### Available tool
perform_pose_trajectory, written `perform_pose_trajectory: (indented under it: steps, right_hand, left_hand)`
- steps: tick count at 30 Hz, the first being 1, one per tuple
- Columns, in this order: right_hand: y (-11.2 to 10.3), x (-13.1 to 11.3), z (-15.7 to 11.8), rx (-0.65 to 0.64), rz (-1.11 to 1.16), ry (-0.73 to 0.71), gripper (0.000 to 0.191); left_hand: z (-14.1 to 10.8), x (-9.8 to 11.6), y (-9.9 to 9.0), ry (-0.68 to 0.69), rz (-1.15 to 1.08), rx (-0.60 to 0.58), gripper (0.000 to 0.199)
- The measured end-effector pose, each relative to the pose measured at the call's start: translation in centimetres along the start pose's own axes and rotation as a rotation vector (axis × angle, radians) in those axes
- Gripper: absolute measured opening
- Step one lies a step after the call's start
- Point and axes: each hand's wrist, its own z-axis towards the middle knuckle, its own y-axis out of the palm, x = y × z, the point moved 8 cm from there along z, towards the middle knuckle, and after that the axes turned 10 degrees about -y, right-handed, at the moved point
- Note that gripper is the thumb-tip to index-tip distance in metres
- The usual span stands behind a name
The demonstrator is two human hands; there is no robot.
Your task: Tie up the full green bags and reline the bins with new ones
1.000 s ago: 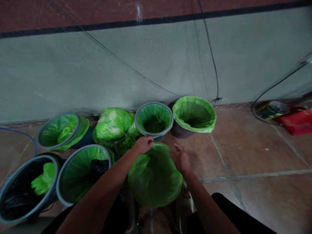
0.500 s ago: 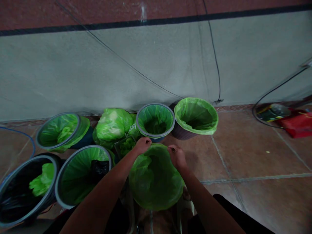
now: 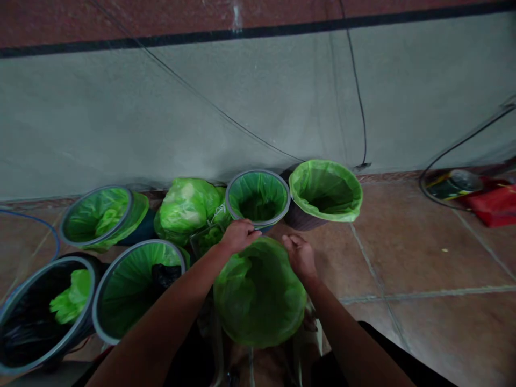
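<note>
Directly before me, between my legs, a bin lined with a thin green plastic bag [image 3: 260, 301] stands with its mouth facing up; the bag is folded out over the rim. At the far left part of that rim my left hand [image 3: 241, 236] is closed, its fingertips pinching the bag's edge. My right hand [image 3: 299, 255] has its fingers curled on the far right side of the same edge. The bin's outer wall is hidden beneath the bag. Just beyond my hands stand a grey-rimmed bin [image 3: 258, 198] and a dark bin [image 3: 325, 191], both lined with green bags.
To the left are more lined bins: one grey-rimmed bin [image 3: 139, 290], one with a black bag [image 3: 44, 317], and one near the wall [image 3: 97, 215]. A stuffed green bag [image 3: 187, 207] leans by the wall [image 3: 258, 107]. A red object [image 3: 494, 205] and cables lie right.
Both hands have turned slightly at the bag's far edge; the left fingers now point more to the right, and the right hand has shifted a little right. The bins have stayed put.
</note>
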Motion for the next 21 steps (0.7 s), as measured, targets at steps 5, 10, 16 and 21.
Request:
perform_pose_trajectory:
  steps: [5,10,16,21]
  right_hand:
    - [2.8,1.5,0.2,-0.205,0.082,0.105,0.024]
    - [4.1,2.5,-0.2,-0.295,-0.011,0.049,0.023]
    - [4.9,2.3,-0.6,-0.387,-0.302,-0.035,0.03]
    - [4.8,3.2,-1.3,-0.366,-0.381,0.031,0.025]
  left_hand:
    - [0.3,2.8,2.1,0.086,-0.032,-0.072,0.018]
    - [-0.2,2.0,4.4,0.089,0.107,-0.152,0.016]
    - [-0.3,2.1,4.7,0.018,0.187,-0.164,0.011]
    - [-0.5,2.5,4.1,-0.06,0.191,-0.14,0.019]
